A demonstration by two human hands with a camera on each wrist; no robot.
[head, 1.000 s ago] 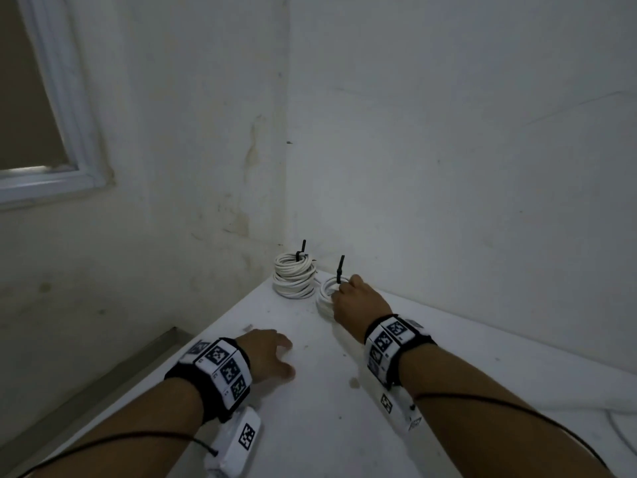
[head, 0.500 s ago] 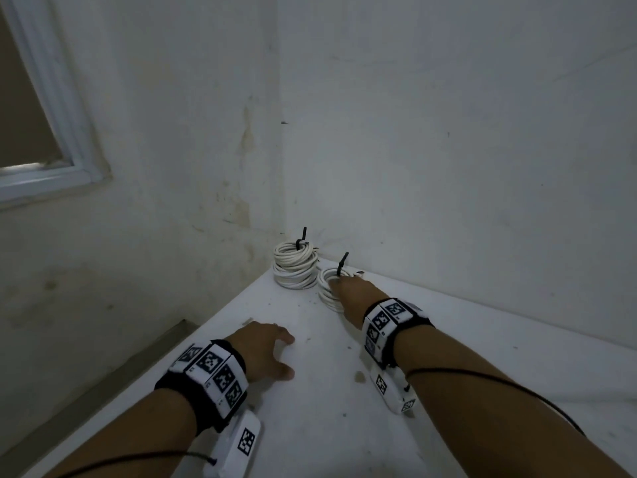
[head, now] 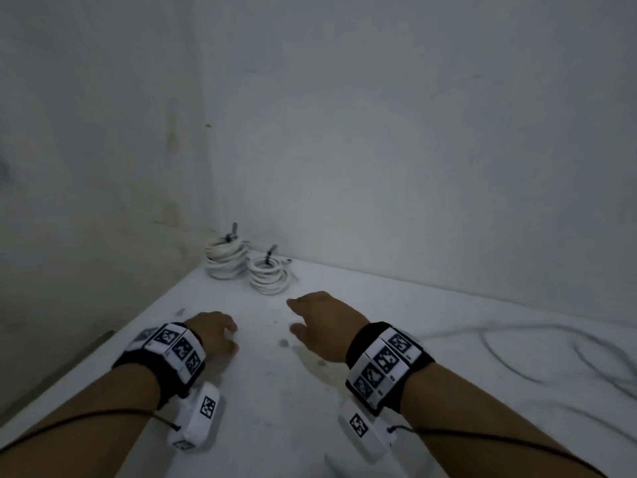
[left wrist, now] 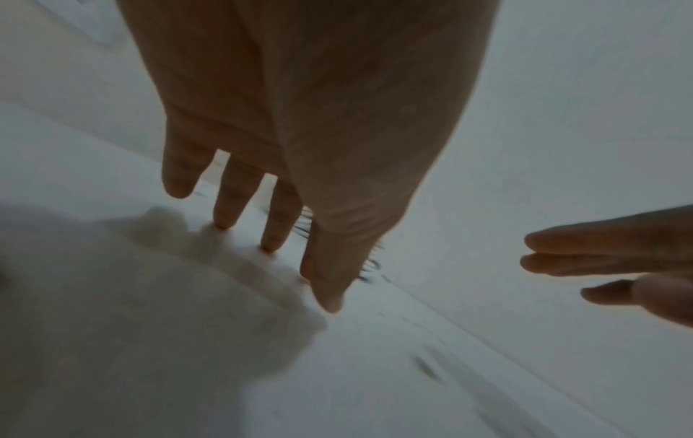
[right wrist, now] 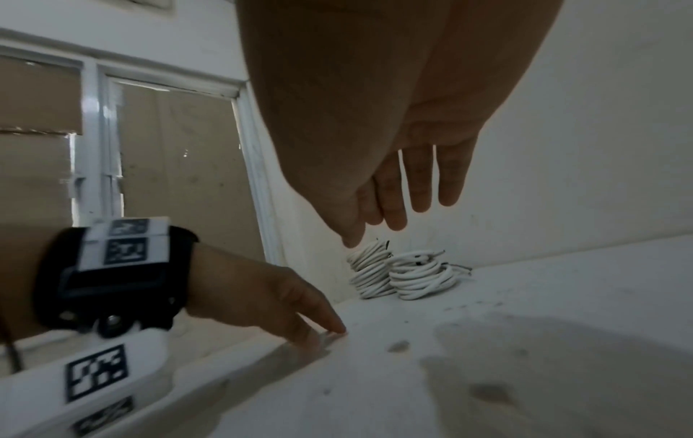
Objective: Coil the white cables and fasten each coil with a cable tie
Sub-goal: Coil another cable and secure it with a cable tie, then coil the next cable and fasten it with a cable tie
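2 coiled white cables sit at the far corner of the bench (head: 310,391), touching each other: the taller left coil (head: 225,258) against the corner, and the right coil (head: 269,276) just beside it. Each carries a black cable tie standing up from its top: the left tie (head: 231,232) and the right tie (head: 271,251). So 2 coils look finished. A loose white cable (head: 537,353) trails uncoiled along the bench's right edge, so at least 1 more coil and tie seems left to do.

The right hand (head: 324,322) hovers above the bench, near but clear of the right coil, fingers straight and relaxed, holding nothing. The left hand (head: 215,334) rests its fingertips (left wrist: 268,246) on the bench near the left edge, fingers extended, also empty.

Half a second earlier, the right hand lay on the right coil at its tie; it has since let go and drawn back toward the person. The left hand has barely moved.
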